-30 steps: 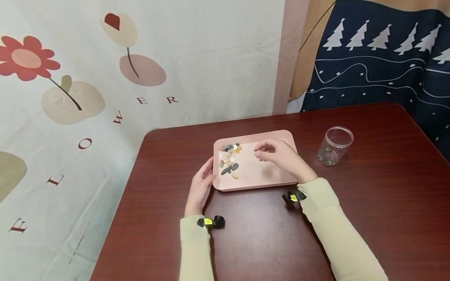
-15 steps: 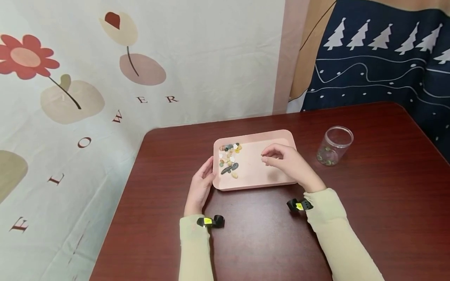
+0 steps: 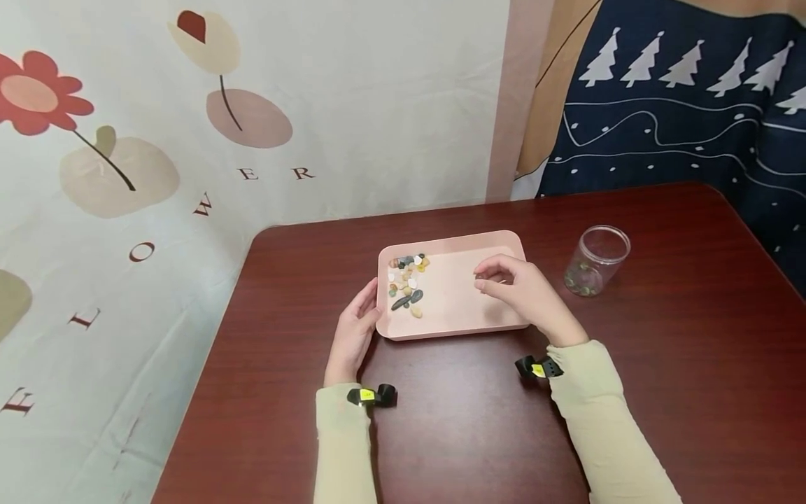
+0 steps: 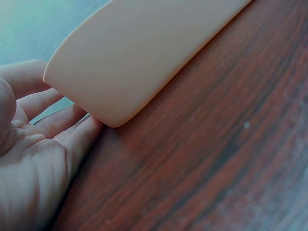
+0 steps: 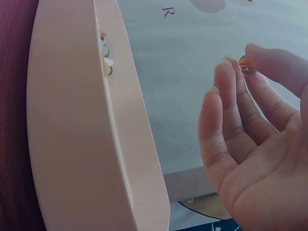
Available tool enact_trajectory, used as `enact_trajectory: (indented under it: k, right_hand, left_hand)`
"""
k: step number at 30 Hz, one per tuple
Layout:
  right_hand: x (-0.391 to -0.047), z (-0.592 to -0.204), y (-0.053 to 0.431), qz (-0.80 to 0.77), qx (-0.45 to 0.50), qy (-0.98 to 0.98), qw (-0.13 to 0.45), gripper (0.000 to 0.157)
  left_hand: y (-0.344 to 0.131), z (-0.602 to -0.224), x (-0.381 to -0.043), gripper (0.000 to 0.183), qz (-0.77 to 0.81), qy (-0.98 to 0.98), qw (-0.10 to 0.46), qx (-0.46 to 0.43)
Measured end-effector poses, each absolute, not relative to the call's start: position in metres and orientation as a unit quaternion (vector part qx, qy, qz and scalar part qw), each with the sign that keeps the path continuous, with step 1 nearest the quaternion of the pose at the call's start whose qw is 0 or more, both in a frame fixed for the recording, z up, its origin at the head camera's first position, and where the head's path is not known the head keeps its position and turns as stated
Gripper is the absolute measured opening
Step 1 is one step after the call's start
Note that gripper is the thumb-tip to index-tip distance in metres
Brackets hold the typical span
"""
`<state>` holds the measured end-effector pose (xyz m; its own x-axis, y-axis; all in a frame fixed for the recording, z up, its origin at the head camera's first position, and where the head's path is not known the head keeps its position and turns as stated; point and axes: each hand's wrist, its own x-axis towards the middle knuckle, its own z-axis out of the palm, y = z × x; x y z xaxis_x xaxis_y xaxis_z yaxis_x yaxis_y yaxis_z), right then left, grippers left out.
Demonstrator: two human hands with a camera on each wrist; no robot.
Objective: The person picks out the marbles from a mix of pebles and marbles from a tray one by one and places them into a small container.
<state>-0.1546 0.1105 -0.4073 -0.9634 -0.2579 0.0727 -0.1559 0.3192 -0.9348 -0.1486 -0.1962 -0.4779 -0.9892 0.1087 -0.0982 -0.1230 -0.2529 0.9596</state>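
Note:
A pink tray (image 3: 460, 329) lies on the table with several small stones (image 3: 406, 283) grouped at its left end. My left hand (image 3: 352, 332) rests against the tray's left side, its fingers fairly straight along the outer wall; in the left wrist view the fingertips go out of sight behind the tray's corner. Over the right half of the tray is my right hand (image 3: 525, 290), raised above its floor. Between thumb and forefinger it pinches a small, glossy amber-brown marble (image 5: 247, 66), best seen in the right wrist view. The other fingers are gently bent.
A clear open jar (image 3: 597, 260) with several green marbles (image 3: 582, 280) at its bottom stands right of the tray. The dark red-brown table (image 3: 453, 420) carries everything. Behind it hang a flower-print cloth (image 3: 378, 105) and a navy tree-print cloth (image 3: 667, 133).
My right hand has drawn back rightwards over the tray, away from the stones, then almost stopped. The left hand keeps its place at the tray. The view has shifted slightly.

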Motion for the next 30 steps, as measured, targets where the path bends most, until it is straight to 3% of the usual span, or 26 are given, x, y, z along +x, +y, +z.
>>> enact_trajectory:
  k: [30]
  right_hand:
    - [-0.147,-0.386,0.144,-0.554,-0.063,0.828,-0.055,0.032]
  left_hand:
    - [-0.195,-0.482,-0.149,0.053,0.799,0.598,0.063,-0.01]
